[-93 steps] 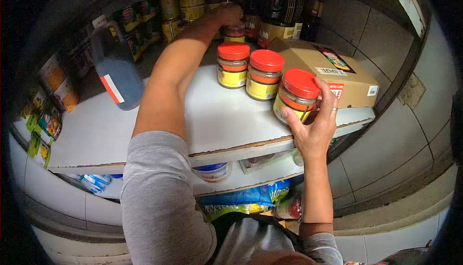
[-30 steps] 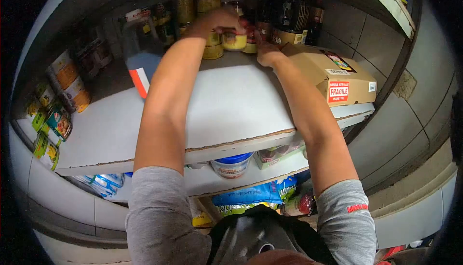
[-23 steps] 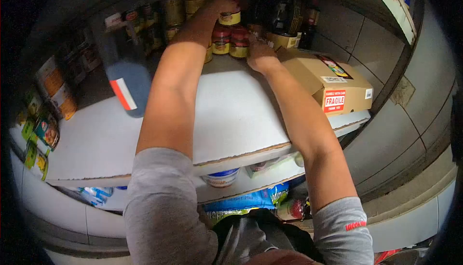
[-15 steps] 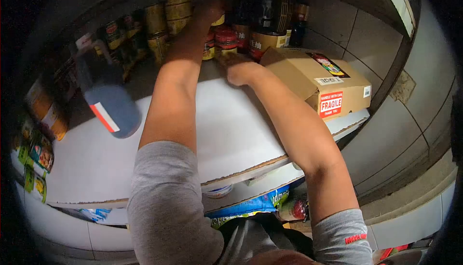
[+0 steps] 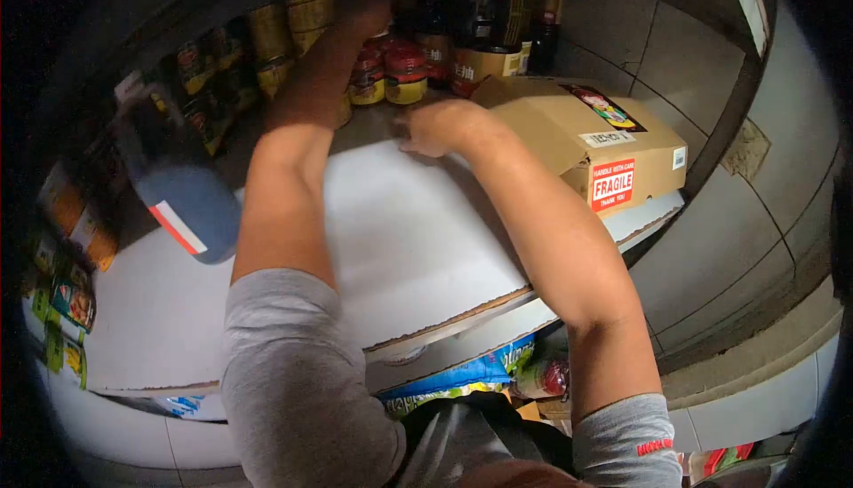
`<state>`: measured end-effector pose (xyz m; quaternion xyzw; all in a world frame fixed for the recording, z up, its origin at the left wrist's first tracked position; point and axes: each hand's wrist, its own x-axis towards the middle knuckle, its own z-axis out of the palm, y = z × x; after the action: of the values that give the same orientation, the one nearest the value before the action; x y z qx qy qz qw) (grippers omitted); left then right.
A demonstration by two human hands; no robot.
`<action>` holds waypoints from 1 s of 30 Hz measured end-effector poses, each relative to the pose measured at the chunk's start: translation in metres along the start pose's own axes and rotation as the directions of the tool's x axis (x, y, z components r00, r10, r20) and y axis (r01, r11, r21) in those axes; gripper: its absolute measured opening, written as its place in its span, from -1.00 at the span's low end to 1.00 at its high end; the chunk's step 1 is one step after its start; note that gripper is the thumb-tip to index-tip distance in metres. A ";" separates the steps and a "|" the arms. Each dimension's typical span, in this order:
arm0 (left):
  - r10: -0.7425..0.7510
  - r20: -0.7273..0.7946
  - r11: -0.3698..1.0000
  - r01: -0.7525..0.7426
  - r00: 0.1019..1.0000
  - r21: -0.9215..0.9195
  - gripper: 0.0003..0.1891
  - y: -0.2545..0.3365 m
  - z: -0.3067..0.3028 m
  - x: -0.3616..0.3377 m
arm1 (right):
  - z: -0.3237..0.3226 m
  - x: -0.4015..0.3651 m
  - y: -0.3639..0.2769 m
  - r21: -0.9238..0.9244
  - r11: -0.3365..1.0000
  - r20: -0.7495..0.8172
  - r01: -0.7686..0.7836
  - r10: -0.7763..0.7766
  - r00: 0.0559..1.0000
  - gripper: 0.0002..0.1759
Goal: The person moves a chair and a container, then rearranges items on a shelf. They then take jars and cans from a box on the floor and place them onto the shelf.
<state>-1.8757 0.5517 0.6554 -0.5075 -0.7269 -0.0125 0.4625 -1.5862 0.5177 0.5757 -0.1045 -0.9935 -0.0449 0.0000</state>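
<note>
My left hand point(image 5: 366, 10) reaches deep into the dark back of the shelf, near a pale, blurred item, its fingers too dim to make out. My right hand point(image 5: 433, 129) is low over the white shelf board point(image 5: 418, 222), beside the cardboard box; its fingers are bent downward and partly hidden. Just behind it stand red-lidded jars point(image 5: 406, 72) with yellow labels. The cardboard box point(image 5: 542, 124) bears a red FRAGILE sticker. Left of my left forearm, a bottle of dark blue liquid point(image 5: 189, 208) stands on the board.
Stacked yellow cans point(image 5: 311, 8) and dark-labelled cans point(image 5: 194, 71) line the back left. Large dark bottles point(image 5: 484, 66) stand at the back right. Green packs point(image 5: 64, 355) sit at the far left edge. A lower shelf holds a blue bag point(image 5: 471, 374). A tiled wall point(image 5: 711, 186) rises on the right.
My left hand and forearm have shifted left, uncovering more of the red-lidded jars. My right hand has moved slightly left, and its fingers show more. The view has shifted slightly.
</note>
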 end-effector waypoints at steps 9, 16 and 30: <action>0.120 0.542 0.960 0.041 0.832 -0.276 -0.28 0.085 -0.091 -0.056 | -0.009 -0.004 -0.001 -0.068 0.998 0.119 -0.005 0.013 0.993 -0.35; 0.079 0.330 0.913 0.065 0.941 -0.402 -0.35 0.090 -0.070 -0.058 | -0.007 -0.005 0.001 -0.045 0.999 0.086 -0.003 0.007 0.996 -0.35; -0.379 0.177 0.858 0.417 0.908 -0.299 -0.31 0.007 -0.053 -0.025 | -0.006 0.000 0.001 -0.073 0.997 0.090 0.008 -0.002 0.996 -0.33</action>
<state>-1.8340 0.5113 0.6647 -0.4163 -0.8281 -0.2011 0.3170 -1.5859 0.5186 0.5819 -0.1038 -0.9905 -0.0765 -0.0484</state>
